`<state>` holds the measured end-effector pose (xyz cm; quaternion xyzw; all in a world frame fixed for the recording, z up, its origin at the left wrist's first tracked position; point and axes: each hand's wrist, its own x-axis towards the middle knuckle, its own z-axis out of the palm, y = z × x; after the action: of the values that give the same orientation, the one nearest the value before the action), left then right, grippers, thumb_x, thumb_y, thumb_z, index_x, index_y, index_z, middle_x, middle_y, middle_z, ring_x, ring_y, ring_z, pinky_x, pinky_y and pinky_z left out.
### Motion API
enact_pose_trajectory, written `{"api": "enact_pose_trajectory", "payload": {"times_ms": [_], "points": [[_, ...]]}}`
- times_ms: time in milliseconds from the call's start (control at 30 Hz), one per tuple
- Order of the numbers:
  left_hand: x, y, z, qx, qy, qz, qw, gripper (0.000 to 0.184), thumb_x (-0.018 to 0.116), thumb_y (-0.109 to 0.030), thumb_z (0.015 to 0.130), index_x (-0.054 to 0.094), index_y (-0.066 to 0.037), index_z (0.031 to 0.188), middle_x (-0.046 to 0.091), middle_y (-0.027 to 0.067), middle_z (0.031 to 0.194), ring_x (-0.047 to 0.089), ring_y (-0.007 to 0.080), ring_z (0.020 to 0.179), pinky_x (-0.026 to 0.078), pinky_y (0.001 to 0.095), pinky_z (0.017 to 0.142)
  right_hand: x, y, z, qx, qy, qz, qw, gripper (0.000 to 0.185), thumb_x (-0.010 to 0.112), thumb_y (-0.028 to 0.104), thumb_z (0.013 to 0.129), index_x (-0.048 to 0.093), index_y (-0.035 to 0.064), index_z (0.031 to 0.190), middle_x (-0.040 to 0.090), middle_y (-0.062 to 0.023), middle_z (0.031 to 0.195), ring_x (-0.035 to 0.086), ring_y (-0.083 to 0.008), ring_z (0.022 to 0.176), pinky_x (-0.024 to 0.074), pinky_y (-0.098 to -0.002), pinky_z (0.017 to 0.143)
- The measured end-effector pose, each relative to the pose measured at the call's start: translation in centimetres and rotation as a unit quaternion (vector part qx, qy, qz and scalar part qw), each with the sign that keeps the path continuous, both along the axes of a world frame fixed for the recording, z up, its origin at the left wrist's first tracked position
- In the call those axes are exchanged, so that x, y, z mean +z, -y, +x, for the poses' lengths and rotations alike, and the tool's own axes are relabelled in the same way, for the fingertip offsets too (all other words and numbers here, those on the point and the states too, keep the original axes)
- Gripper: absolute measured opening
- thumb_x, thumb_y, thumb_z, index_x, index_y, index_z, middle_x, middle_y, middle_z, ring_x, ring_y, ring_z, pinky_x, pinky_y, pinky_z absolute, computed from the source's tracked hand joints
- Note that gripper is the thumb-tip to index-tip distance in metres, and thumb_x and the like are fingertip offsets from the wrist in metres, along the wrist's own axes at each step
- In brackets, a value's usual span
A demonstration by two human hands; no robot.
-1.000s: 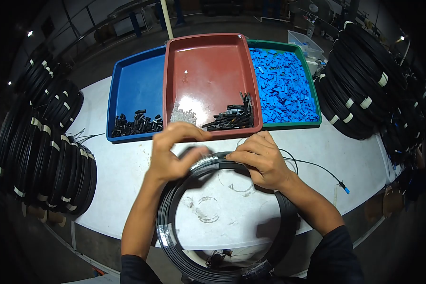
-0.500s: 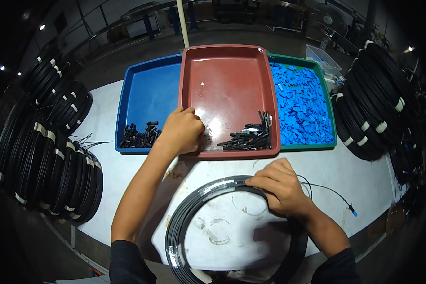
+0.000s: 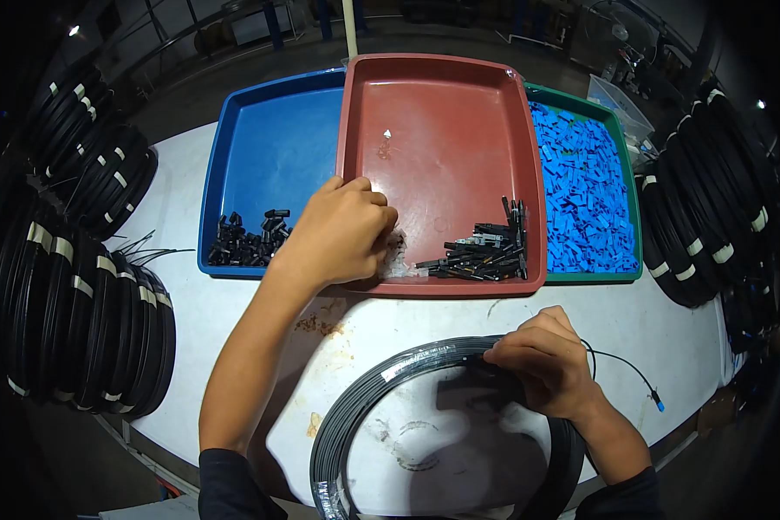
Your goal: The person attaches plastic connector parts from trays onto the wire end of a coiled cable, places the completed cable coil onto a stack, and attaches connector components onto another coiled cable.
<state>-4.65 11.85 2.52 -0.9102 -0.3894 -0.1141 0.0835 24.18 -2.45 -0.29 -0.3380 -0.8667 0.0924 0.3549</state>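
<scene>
My left hand [image 3: 342, 232] reaches into the front left corner of the red tray [image 3: 529, 173]. Its fingers are curled down by a small heap of clear, whitish pieces [image 3: 399, 260], and what they pinch is hidden. Below the trays lies a coil of black cable [image 3: 355, 407], wrapped with clear tape [image 3: 420, 358] in places. My right hand [image 3: 550, 360] is closed on the coil's upper right part, thumb and fingers pinching the cable. A loose cable end with a blue connector [image 3: 659, 404] stretches out to the right of that hand.
Black slim parts [image 3: 485, 253] lie in the red tray's front right corner. The blue tray [image 3: 277, 130] holds short black pieces [image 3: 243, 243]; the green tray [image 3: 637, 234] holds many blue clips [image 3: 585, 191]. Stacked cable coils [image 3: 69, 312] flank the white table [image 3: 182, 347], with more coils [image 3: 711, 199] at right.
The view has shifted, so the trays and coil appear further right. My left hand stays in the red tray's corner, its fingers still curled. My right hand stays on the coil.
</scene>
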Motion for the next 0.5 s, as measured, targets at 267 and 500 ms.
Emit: {"api": "enact_pose_trajectory", "payload": {"times_ms": [267,500], "points": [[0.5,0.3,-1.3,-0.005,0.062,-0.04,0.997,0.019,0.076,-0.008,0.072,0.077,-0.006,0.091,0.075,0.0078,0.092,0.064,0.0266,0.095,0.046,0.0386,0.083,-0.2,0.0,0.1,0.001,-0.005,-0.014,1.0,0.04,0.068,-0.004,0.068,0.077,0.0128,0.102,0.067,0.0016,0.087,0.057,-0.0196,0.077,0.0386,-0.0334,0.078],[-1.6,-0.5,0.5,-0.008,0.006,0.006,1.0,0.022,0.078,-0.01,0.072,0.081,-0.013,0.094,0.076,0.0033,0.096,0.064,0.0222,0.096,0.048,0.0362,0.086,-0.4,0.1,0.2,0.005,-0.011,-0.015,1.0,0.04,0.07,-0.003,0.068,0.077,0.0136,0.103,0.069,0.0011,0.088,0.058,-0.0198,0.078,0.0389,-0.0332,0.078]]}}
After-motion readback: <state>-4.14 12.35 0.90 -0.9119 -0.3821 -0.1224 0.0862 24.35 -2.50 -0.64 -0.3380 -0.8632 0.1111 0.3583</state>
